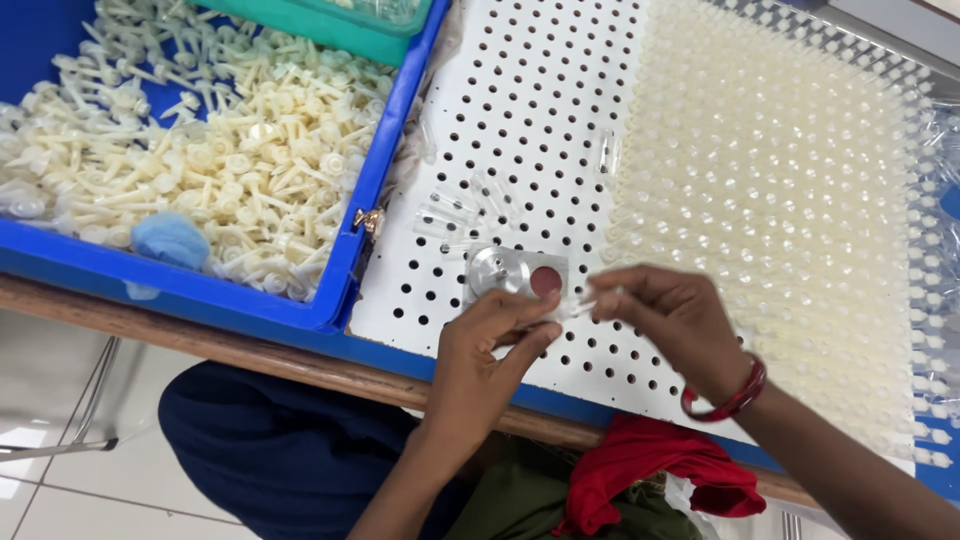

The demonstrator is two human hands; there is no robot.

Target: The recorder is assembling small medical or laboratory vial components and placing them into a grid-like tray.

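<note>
Together, left hand [478, 345], right hand [668, 310] — pinching clear tube [583, 303]

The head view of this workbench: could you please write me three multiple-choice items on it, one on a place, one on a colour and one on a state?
1. Where does the blue bin of cream plastic parts sit?
A. left of the perforated board
B. right of it
C. on the floor

2. What colour is the bangle on the right hand?
A. green
B. red
C. white

3. How do the two hands stand?
A. far apart
B. flat on the board
C. close together over the board's near edge

Answers: 1 A, the bin borders the perforated board on its left; 2 B, it shows red at the wrist; 3 C, the left hand and right meet, fingers pinching a small clear piece.
</note>
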